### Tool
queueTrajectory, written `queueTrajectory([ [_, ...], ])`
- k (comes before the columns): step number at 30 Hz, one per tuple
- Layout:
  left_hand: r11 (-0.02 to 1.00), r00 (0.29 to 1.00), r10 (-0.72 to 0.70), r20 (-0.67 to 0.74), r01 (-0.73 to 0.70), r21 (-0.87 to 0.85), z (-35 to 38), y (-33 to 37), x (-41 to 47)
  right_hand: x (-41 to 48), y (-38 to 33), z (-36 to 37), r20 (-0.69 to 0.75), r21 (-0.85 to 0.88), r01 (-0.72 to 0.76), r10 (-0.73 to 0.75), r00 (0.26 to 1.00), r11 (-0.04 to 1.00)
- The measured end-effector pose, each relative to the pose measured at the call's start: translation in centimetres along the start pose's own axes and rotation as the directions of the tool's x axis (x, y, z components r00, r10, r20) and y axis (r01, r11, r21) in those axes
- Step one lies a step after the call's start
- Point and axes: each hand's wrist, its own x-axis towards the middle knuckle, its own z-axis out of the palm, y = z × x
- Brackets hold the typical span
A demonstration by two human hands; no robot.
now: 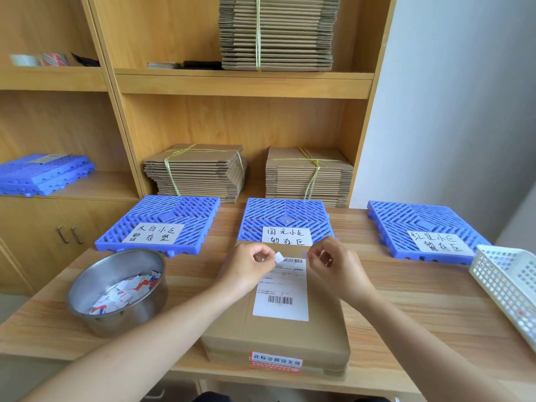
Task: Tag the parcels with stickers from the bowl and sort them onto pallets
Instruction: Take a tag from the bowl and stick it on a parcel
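A brown cardboard parcel (278, 332) lies flat on the wooden table in front of me, with a white shipping label (282, 288) on top and a red seal sticker on its near edge. My left hand (249, 269) pinches a small white sticker (279, 257) above the label's far end. My right hand (333, 264) hovers just right of it, fingers curled together; whether it holds anything is unclear. A steel bowl (87, 285) with several white, red and blue stickers stands at the left. Three blue pallets (162, 216) (285, 213) (420, 221) with handwritten labels line the table's far side.
A white plastic basket (510, 280) sits at the table's right edge. Behind the table, wooden shelves hold tied bundles of flat cardboard (197, 172), spare blue pallets (43, 172) and tape rolls (55, 58). A white wall is on the right.
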Motion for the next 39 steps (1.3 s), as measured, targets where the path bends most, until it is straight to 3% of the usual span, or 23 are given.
queueTrajectory([
  [8, 0.973, 0.995, 0.094, 0.019, -0.096, 0.212, 0.1, -0.6, 1.9, 2.2, 4.9, -0.8, 0.11, -0.283, 0.3, -0.28, 0.954, 0.911],
  [15, 0.954, 0.984, 0.173, 0.039, -0.177, 0.243, 0.7, -1.5, 2.9, 4.1, 7.2, -0.5, 0.253, -0.368, 0.467, -0.397, 0.882, 0.804],
  [22, 0.932, 0.961, 0.274, 0.027, -0.272, 0.24, 1.3, -2.8, 2.8, 4.7, 7.6, -0.3, 0.288, -0.401, 0.602, -0.528, 0.799, 0.69],
  [39, 0.945, 0.965, 0.261, 0.01, -0.257, 0.204, 1.3, -3.3, 2.7, 5.3, 8.9, -0.2, 0.409, -0.404, 0.684, -0.549, 0.729, 0.607],
])
